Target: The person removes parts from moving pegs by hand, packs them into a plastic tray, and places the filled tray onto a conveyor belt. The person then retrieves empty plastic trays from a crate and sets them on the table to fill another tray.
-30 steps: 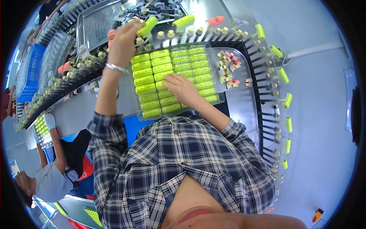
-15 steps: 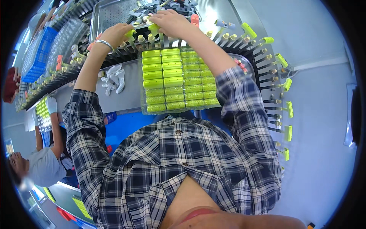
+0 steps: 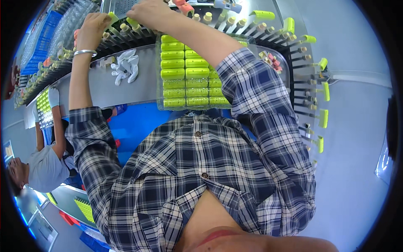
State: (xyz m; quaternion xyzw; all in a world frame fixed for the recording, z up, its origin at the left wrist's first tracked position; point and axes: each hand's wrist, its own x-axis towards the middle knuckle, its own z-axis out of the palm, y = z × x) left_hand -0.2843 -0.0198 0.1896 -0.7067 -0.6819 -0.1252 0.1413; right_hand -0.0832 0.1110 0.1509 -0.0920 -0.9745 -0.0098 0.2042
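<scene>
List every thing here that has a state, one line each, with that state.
Left hand: on the peg rack, fingers at a yellow-green cap.
Right hand: on the rack, touching a cap; grip unclear.
Clear tray: filled with rows of yellow-green pieces.
White gloves: crumpled, unworn.
Peg rack: partly loaded.

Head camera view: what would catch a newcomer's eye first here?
The clear tray of bright yellow-green pieces in neat rows, at the middle of the bench. Beyond it, both hands reach a dark rack of pegs: the left hand and right hand each touch a yellow-green piece there. A crumpled white glove lies left of the tray.
</scene>
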